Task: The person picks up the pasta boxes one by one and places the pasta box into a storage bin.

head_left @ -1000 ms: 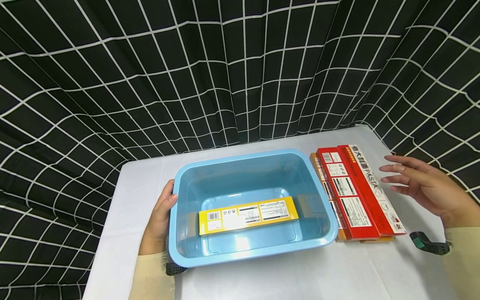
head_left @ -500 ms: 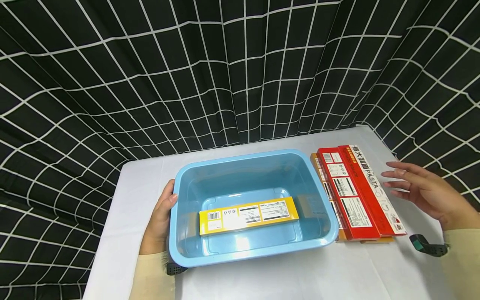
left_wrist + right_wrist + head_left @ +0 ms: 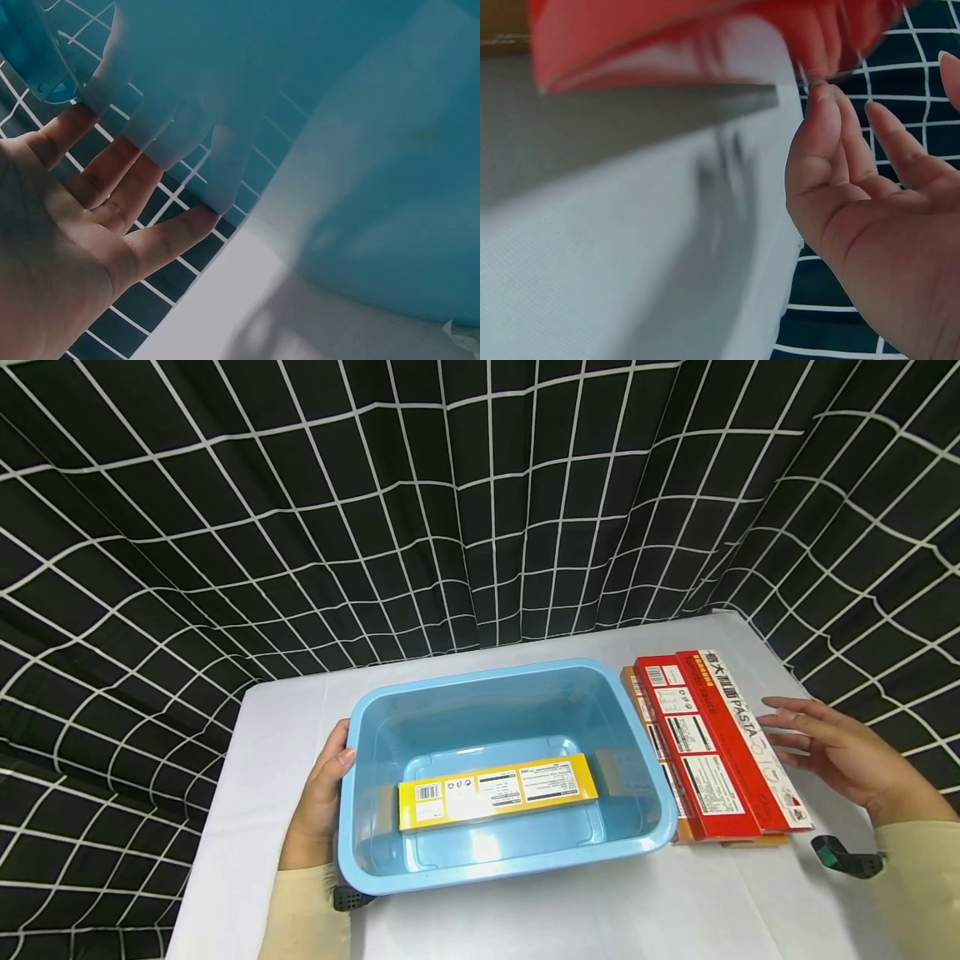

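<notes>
A blue plastic tub (image 3: 510, 860) stands in the middle of the table, with a yellow pasta box (image 3: 495, 789) lying flat on its floor. My left hand (image 3: 322, 793) rests against the tub's left side, fingers extended; in the left wrist view the fingertips touch the outer wall. To the right of the tub lies a stack of boxes, with red pasta boxes (image 3: 697, 752) on top and orange-brown ones (image 3: 637, 702) beneath. My right hand (image 3: 832, 752) hovers beside the stack's right edge, fingers loosely bent and holding nothing, the fingertips right by the top red box.
A white cloth (image 3: 570, 918) covers the table. Black curtains with a white grid (image 3: 450, 510) hang behind and along both sides. A dark strap device (image 3: 847, 857) sits at the right wrist, and a similar one (image 3: 351, 897) shows at the left.
My right hand has dropped a little and come slightly left, nearer the red boxes. The left hand, tub and boxes stay where they were.
</notes>
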Available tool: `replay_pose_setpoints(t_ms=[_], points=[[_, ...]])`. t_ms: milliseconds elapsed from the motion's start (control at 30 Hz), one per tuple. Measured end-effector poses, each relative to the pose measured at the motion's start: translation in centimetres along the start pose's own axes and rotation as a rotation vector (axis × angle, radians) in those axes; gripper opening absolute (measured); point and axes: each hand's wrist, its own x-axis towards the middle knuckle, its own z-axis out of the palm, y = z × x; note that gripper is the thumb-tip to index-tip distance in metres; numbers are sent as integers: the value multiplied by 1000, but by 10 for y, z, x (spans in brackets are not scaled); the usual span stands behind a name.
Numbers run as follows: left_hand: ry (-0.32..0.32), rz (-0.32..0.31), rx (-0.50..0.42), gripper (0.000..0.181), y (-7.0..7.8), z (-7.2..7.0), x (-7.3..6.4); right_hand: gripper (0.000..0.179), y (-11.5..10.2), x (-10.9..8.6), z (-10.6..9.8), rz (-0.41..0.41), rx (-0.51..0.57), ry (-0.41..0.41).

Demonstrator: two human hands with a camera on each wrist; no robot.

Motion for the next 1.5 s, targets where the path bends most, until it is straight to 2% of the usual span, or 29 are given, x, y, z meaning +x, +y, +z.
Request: replay_pose_setpoints(t_ms=[200,467,900,1167,1500], points=[[2,-2,-2,55,1,1,-1,34,6,2,0,28,-20,-2],[0,-3,-5,55,2,1,-1,35,9,3,-2,60,53,-45],[-1,1,7,54,-2,-1,0,25,13,11,11,152,0,9],[2,2,8,55,-3,-1,0,30,11,12,8,181,39,-12],[-1,5,7,55,-1,-1,0,35,7,14,7,222,17,-29]])
